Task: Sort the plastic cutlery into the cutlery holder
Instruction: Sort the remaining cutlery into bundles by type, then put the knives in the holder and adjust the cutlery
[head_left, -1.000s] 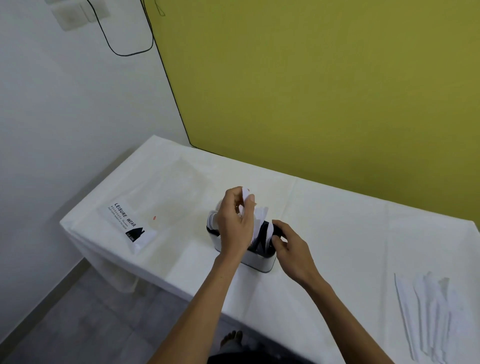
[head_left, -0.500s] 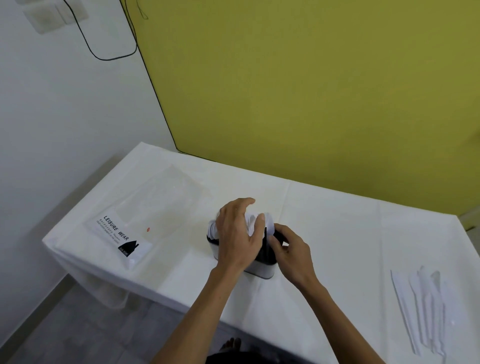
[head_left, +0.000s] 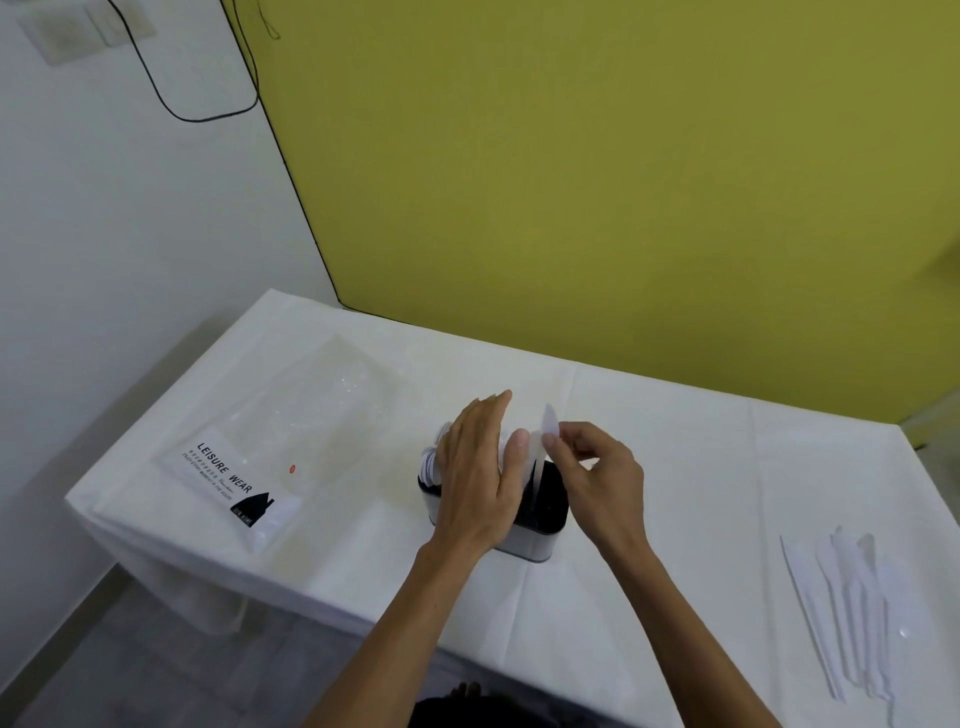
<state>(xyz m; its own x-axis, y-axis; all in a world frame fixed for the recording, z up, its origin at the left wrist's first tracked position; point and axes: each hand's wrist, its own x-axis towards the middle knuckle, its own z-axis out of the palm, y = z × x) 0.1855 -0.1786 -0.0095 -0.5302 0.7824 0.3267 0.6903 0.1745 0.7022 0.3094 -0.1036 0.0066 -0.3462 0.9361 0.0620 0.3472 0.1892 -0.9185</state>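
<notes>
**Hands working at the cutlery holder, one piece being pinched upright**

The cutlery holder (head_left: 531, 543) is standing on the white-covered counter (head_left: 675, 467), near its front edge and roughly in the middle. It is showing a pale, smooth outer wall with rounded corners and a black inside.

The left hand (head_left: 478, 467) is lying over the holder's left part with its fingers straight and close together, the palm side leaning against white pieces that are standing inside. Rounded white ends (head_left: 434, 457) are poking out just left of that hand; how they are shaped in detail is too blurred to tell.

The right hand (head_left: 597, 478) is hovering over the holder's right side, thumb and forefinger pinching a cutlery piece (head_left: 549, 434). That piece is thin, white and slightly translucent, with a rounded, tapering tip pointing up, and its lower end is reaching down into the black opening.

Well apart to the right, loose cutlery (head_left: 852, 603) is lying in a flat white bunch on the counter. To the left, a clear plastic bag (head_left: 311, 415) with a printed label is lying flat.
</notes>
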